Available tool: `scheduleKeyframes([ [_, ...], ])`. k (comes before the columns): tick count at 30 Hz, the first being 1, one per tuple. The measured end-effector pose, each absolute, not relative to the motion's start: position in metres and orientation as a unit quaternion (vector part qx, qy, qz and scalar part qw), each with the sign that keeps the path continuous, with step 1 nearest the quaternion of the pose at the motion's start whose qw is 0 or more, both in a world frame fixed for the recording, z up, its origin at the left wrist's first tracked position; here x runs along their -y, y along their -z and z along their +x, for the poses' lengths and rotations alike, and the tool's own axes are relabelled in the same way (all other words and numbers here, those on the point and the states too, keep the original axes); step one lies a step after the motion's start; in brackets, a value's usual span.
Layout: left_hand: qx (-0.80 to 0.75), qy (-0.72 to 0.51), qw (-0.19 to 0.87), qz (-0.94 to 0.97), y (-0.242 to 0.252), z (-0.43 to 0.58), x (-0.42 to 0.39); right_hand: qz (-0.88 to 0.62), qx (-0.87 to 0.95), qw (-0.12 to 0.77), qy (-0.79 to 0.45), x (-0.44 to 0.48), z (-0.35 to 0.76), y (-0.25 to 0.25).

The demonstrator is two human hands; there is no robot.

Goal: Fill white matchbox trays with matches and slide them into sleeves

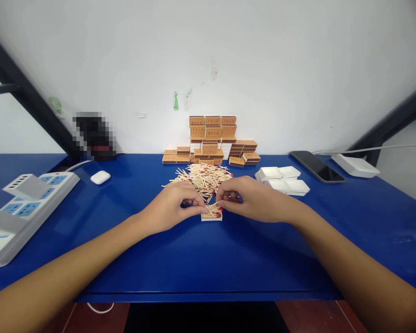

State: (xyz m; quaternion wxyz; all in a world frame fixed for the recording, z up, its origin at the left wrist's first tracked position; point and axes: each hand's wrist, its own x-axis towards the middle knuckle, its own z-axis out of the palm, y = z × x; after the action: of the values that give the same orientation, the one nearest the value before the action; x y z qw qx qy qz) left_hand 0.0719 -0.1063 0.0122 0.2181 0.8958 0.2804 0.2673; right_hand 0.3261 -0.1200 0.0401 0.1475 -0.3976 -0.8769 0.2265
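Observation:
A small white matchbox tray holding red-tipped matches rests on the blue table in front of me. My left hand has its fingers curled and pinched at the tray's left end. At the right end, my right hand pinches matches over the tray. A loose heap of matches lies just behind both hands. Further back, brown matchbox sleeves are stacked against the wall. Empty white trays lie to the right of the heap.
A grey and blue power strip lies at the left edge, with a white earbud case beside it. A dark phone and a white flat device sit at the back right. A white wall stands behind.

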Motion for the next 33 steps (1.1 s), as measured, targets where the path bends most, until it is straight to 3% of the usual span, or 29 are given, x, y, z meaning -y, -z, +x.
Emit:
scheduleKeyframes([
  [20, -0.298, -0.338, 0.205, 0.869, -0.008, 0.075, 0.108, -0.417, 0.878, 0.102, -0.213, 0.122, 0.324, -0.033],
  [33, -0.32, -0.324, 0.208, 0.866, -0.005, 0.077, 0.111, -0.418, 0.878, 0.144, -0.184, 0.122, 0.322, -0.035],
])
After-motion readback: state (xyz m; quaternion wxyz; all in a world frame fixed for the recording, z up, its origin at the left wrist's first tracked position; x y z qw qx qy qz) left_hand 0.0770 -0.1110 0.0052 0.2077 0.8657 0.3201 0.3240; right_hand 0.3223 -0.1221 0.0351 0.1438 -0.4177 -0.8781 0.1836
